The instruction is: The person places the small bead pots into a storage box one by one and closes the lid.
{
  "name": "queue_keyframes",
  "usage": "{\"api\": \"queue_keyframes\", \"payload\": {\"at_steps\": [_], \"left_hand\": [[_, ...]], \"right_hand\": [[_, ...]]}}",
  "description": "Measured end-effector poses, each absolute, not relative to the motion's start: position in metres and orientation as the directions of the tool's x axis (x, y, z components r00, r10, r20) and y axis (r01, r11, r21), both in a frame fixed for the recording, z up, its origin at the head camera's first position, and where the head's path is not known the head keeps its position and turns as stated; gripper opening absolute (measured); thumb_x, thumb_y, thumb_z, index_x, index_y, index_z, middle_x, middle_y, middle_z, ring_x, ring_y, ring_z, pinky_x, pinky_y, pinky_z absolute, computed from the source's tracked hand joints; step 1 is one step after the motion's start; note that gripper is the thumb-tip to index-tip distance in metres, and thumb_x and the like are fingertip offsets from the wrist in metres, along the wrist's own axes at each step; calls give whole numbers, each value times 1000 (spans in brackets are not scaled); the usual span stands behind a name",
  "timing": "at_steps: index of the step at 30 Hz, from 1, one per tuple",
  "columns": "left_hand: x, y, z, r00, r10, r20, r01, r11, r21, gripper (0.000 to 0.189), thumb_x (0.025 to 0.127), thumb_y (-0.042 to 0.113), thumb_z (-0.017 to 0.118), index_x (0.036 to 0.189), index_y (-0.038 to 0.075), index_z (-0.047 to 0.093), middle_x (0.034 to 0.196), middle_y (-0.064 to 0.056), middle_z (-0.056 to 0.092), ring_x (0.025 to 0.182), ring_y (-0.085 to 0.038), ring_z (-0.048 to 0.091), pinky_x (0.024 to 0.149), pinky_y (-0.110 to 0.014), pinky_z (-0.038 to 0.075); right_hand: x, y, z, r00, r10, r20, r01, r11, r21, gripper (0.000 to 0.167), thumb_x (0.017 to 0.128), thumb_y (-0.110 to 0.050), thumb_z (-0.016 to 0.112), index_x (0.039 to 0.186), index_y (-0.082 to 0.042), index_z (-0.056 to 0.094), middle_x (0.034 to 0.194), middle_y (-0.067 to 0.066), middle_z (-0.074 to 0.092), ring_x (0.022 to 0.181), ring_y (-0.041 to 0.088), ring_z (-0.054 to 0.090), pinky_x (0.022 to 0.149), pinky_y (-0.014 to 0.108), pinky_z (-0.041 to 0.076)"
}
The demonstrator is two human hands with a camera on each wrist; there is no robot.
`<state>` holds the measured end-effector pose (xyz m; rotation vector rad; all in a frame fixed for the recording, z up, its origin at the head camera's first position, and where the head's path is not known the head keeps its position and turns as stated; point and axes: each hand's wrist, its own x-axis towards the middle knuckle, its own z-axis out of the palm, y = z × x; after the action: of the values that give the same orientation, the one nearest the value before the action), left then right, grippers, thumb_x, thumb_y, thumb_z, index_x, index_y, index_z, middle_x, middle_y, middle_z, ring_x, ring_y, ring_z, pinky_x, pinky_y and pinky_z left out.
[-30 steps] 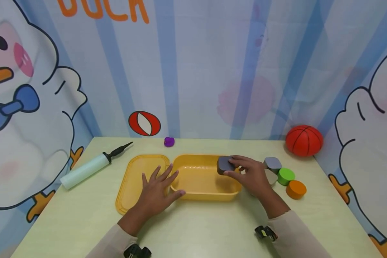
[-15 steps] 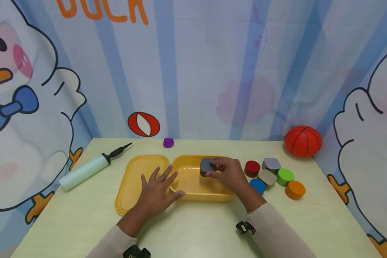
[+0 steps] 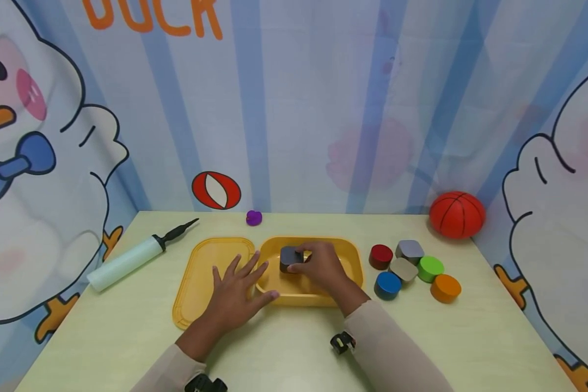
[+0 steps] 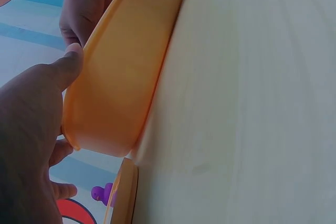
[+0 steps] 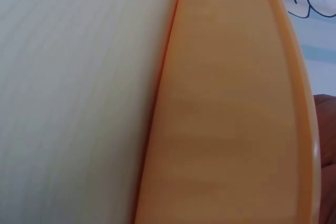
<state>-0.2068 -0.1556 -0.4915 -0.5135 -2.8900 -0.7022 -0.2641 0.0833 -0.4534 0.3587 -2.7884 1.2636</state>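
My right hand [image 3: 323, 267] pinches a dark grey rounded block [image 3: 289, 259] between thumb and fingers, low inside the left half of the yellow plastic container [image 3: 318, 300]. With its fingers spread, my left hand [image 3: 237, 296] rests at the container's left end, the thumb along the near rim. In the left wrist view, the left thumb [image 4: 71, 64] touches the rim of the container [image 4: 123, 72]. Partly under the left hand lies the flat yellow lid [image 3: 196, 288]. The container's outer wall [image 5: 226, 108] fills much of the right wrist view and hides the block there.
Right of the container sit several blocks: red [image 3: 380, 256], blue [image 3: 387, 285], beige [image 3: 404, 269], light grey [image 3: 410, 251], green [image 3: 430, 268] and orange [image 3: 445, 288]. A red ball [image 3: 457, 214] stands back right, a pale green pump [image 3: 127, 267] left, a small purple duck [image 3: 253, 218] behind.
My right hand has carried the dark grey block leftward and down into the container, uncovering the red and blue blocks. The left hand has stayed in place.
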Motion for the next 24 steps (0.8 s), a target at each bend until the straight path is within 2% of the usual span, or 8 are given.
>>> {"api": "queue_keyframes", "payload": {"at_steps": [7, 10, 19, 24], "left_hand": [[-207, -156, -492, -936, 288, 203, 349, 838, 419, 80, 100, 71, 63, 165, 28, 50, 181, 5, 30, 169, -49, 21, 120, -94, 2], [-206, -156, -492, -934, 288, 212, 353, 836, 419, 79, 100, 71, 64, 165, 29, 50, 181, 6, 30, 169, -49, 22, 120, -94, 3], [-206, -156, -492, -930, 297, 216, 363, 830, 423, 79, 101, 70, 64, 166, 28, 49, 181, 5, 30, 168, -49, 23, 119, -94, 2], [-206, -156, -492, -930, 297, 217, 363, 830, 424, 78, 101, 69, 65, 164, 26, 52, 180, 4, 31, 168, -49, 23, 119, -94, 3]], "right_hand": [[-271, 69, -459, -971, -195, 136, -231, 651, -723, 43, 84, -18, 97, 120, 0, 83, 127, 18, 81, 117, 35, 76, 100, 49, 63], [-273, 64, -461, -972, -198, 129, -228, 646, -728, 43, 83, -17, 97, 120, 1, 83, 127, 19, 80, 124, 37, 74, 106, 51, 61], [-273, 58, -464, -973, -194, 121, -220, 644, -733, 42, 83, -13, 97, 120, 2, 82, 127, 20, 80, 122, 37, 74, 105, 50, 61], [-274, 59, -465, -969, -218, 116, -231, 637, -735, 44, 84, -9, 95, 123, 3, 80, 128, 20, 79, 105, 33, 80, 93, 45, 66]]}}
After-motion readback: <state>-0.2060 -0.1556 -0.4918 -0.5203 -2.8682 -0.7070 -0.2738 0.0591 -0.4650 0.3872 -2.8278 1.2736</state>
